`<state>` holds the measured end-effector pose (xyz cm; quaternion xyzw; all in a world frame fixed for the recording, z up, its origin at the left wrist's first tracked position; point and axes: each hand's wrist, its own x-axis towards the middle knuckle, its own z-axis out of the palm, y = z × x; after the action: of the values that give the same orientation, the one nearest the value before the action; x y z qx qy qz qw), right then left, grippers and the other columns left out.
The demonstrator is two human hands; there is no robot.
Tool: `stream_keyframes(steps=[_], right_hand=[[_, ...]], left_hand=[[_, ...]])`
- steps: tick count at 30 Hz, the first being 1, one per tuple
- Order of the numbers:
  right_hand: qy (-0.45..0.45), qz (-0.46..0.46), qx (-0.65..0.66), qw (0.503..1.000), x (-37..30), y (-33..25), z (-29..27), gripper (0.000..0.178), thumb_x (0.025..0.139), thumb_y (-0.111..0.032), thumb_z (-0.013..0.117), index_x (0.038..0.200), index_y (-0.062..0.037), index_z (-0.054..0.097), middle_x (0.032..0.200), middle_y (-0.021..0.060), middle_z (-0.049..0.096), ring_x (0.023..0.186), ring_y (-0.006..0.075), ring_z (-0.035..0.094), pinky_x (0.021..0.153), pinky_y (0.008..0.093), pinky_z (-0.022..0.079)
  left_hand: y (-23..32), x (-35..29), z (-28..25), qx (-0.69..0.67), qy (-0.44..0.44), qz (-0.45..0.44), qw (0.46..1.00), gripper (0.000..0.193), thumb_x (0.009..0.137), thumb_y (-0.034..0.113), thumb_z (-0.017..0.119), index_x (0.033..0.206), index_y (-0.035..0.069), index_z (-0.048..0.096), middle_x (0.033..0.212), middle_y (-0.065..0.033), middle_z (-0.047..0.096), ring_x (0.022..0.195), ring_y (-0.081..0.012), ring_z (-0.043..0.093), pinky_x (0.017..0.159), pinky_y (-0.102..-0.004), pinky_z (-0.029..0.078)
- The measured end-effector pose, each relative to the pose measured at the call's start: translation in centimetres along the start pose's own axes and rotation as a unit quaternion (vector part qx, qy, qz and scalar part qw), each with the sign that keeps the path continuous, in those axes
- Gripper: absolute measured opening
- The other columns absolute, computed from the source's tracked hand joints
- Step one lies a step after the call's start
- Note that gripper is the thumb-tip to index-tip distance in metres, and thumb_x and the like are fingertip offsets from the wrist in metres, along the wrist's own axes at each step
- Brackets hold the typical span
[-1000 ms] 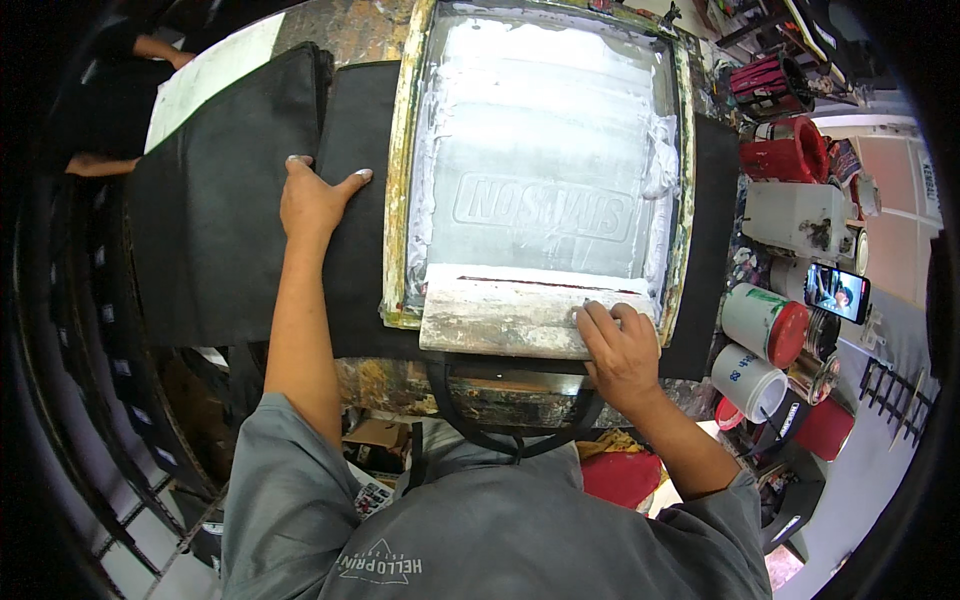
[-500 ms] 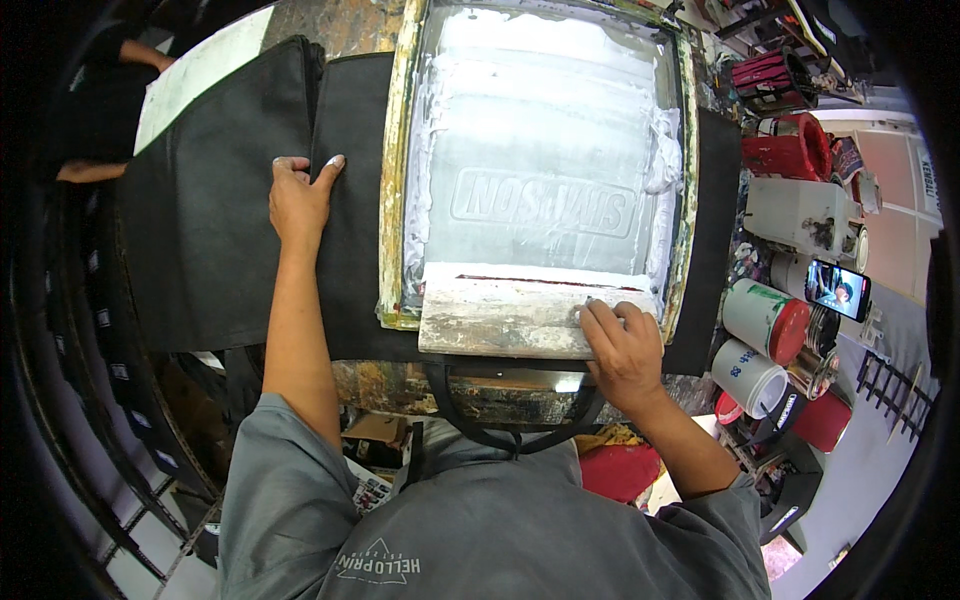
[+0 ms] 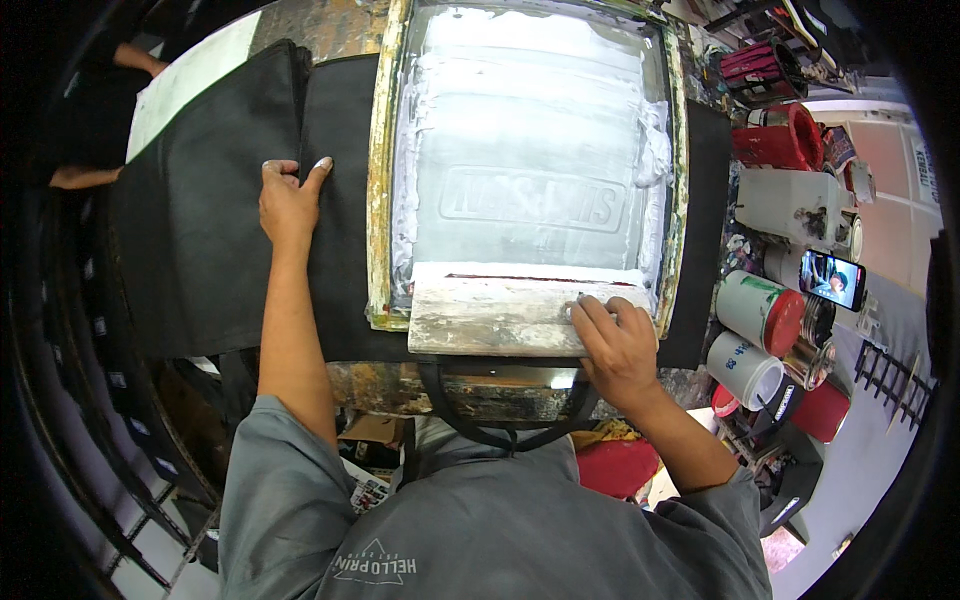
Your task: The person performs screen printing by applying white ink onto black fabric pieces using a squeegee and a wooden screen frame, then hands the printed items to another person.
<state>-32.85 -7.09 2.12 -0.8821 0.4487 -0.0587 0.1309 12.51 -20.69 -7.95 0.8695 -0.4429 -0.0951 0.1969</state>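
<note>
A printing screen (image 3: pixel 378 200) in a paint-stained frame lies over black fabric bags. White ink (image 3: pixel 520 90) coats its mesh, thick along the right side, and a boxed design shows through. At the near end, my right hand (image 3: pixel 620 345) grips a worn wooden squeegee (image 3: pixel 490 325), its ink-smeared edge against the mesh and its body overlapping the near frame bar. To the left of the screen, my left hand (image 3: pixel 290 205) rests on a black bag (image 3: pixel 210 220) beside a fold, thumb spread from the bent fingers. A bag handle (image 3: pixel 440 400) loops over the table's near edge.
Ink tubs (image 3: pixel 755 310), a red can (image 3: pixel 780 135) and a lit phone (image 3: pixel 832 280) crowd the right side. Another person's arm (image 3: pixel 85 177) shows at far left, near a white board (image 3: pixel 190 85). Dark racks curve down the left.
The whole view has shifted slightly to the left. Both hands, the squeegee and the screen keep nearly the same places relative to each other.
</note>
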Motion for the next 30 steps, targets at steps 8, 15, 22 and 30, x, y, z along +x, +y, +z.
stream_keyframes(steps=[8,15,22,30], right_hand=[[0.025,-0.008,-0.013,1.0,-0.1,0.1,0.6,0.04,0.084,-0.012,0.064,0.124,-0.006,0.067,0.12,0.0057,0.067,0.094,0.0253,0.06,0.076,0.0398,0.047],[0.022,-0.009,-0.036,0.999,-0.4,0.4,1.3,0.04,0.085,-0.016,0.063,0.124,-0.0081,0.066,0.119,0.0044,0.065,0.096,0.0238,0.06,0.075,0.0382,0.046],[0.027,-0.013,-0.042,0.999,-0.7,0.6,1.6,0.042,0.086,-0.018,0.063,0.127,-0.01,0.064,0.119,0.0043,0.065,0.096,0.0224,0.059,0.078,0.0358,0.044],[0.008,0.002,-0.027,1.0,-0.8,0.4,1.3,0.048,0.08,-0.012,0.068,0.128,-0.0075,0.067,0.124,0.0047,0.066,0.102,0.0264,0.06,0.08,0.0397,0.046]], left_hand=[[-0.2,0.2,-0.1,0.009,0.014,0.019,1.0,0.068,0.078,0.058,0.091,0.116,0.006,0.068,0.101,-0.0112,0.075,0.098,-0.0328,0.073,0.088,-0.0464,0.056],[-0.2,0.5,-0.5,0.027,0.007,0.019,0.999,0.072,0.077,0.062,0.091,0.117,0.007,0.068,0.102,-0.0132,0.076,0.097,-0.0332,0.073,0.089,-0.0463,0.056],[-0.3,0.3,-0.6,0.013,0.002,0.038,0.999,0.069,0.079,0.062,0.089,0.119,0.008,0.069,0.108,-0.0136,0.076,0.104,-0.0328,0.073,0.093,-0.0448,0.055],[-0.7,0.7,0.0,0.029,-0.015,0.05,0.998,0.078,0.082,0.065,0.084,0.13,0.005,0.074,0.127,-0.0196,0.076,0.119,-0.0353,0.073,0.101,-0.0444,0.054]])
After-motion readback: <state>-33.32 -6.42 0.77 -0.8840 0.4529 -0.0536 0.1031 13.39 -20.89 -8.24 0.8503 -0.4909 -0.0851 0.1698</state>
